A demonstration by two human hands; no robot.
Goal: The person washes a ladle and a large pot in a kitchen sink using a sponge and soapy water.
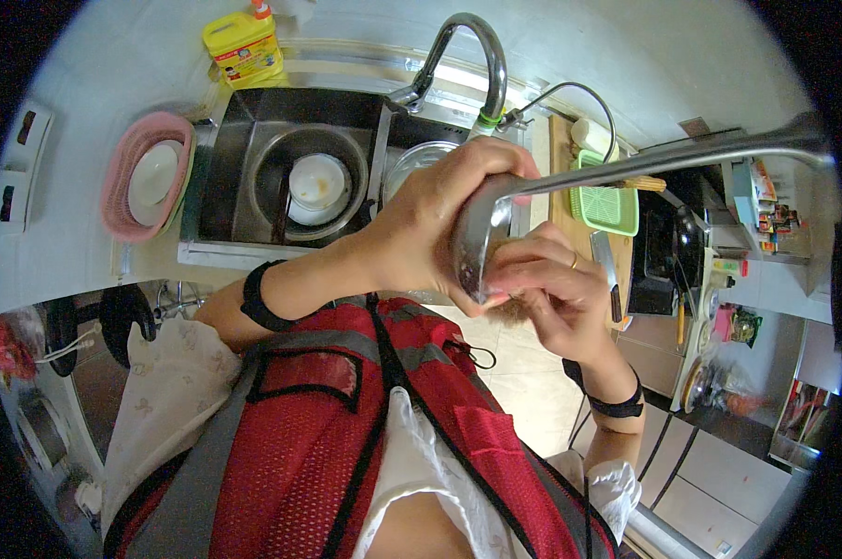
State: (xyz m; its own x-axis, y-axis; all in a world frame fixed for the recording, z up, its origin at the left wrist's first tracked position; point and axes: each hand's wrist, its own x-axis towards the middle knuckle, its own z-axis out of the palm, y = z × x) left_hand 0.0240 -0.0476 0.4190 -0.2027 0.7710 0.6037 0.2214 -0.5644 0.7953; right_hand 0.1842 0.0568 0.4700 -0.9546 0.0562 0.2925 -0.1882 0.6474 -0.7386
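Note:
A long-handled metal ladle (471, 234) is raised close to the camera, its handle running to the upper right. My left hand (438, 202) grips the bowl of the ladle from the left. At the bowl's lower right edge, my right hand (550, 286) holds a brownish scrubbing pad (510, 312), partly hidden by the fingers, against the metal. Behind my left hand stands the curved chrome faucet (498, 63). In the left basin of the dark sink (235, 175), white bowls (318, 183) sit inside a round metal pot (263, 164).
A pink basket (113, 175) with white dishes stands left of the sink, a yellow detergent jug (244, 52) behind it. At right, a green basket (627, 216) and a knife (604, 258) lie on a wooden board (564, 202), beside a dark stove (655, 244).

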